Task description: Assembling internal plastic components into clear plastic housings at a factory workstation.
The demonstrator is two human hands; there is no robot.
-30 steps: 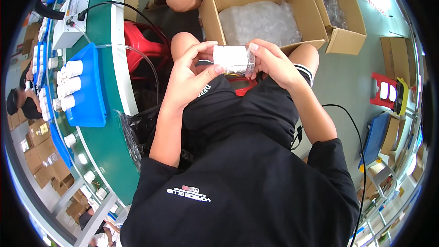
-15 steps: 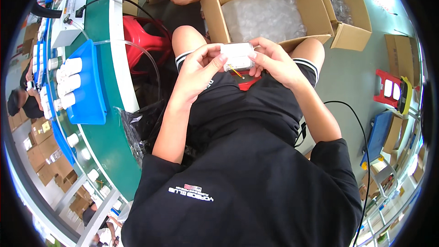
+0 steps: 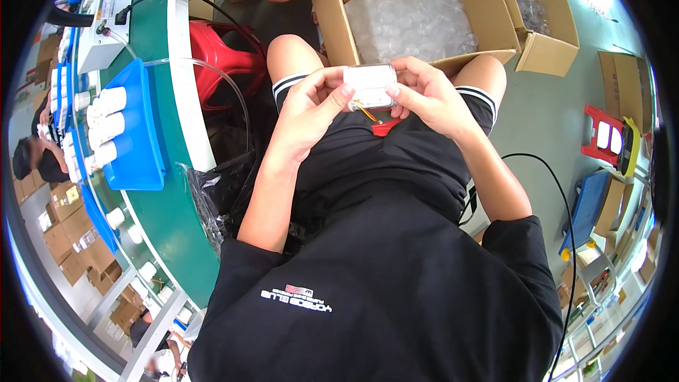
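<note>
Above my lap I hold a white part in a clear plastic case with both hands. Thin yellow and reddish wires hang from its lower edge, ending in a small tip. My left hand grips the left end, thumb on the face and fingers curled behind. At the opposite end, my right hand pinches the case with its thumb in front. The fingertips behind the case are partly hidden.
Ahead stands an open cardboard box holding a bag of clear plastic pieces. On the green bench at left are a blue tray with white cylinders and a grey-white device. A red stool stands beside it.
Both hands keep their grip on the cased part, which has tilted slightly so its white face shows more squarely. The whole view has shifted a little.
</note>
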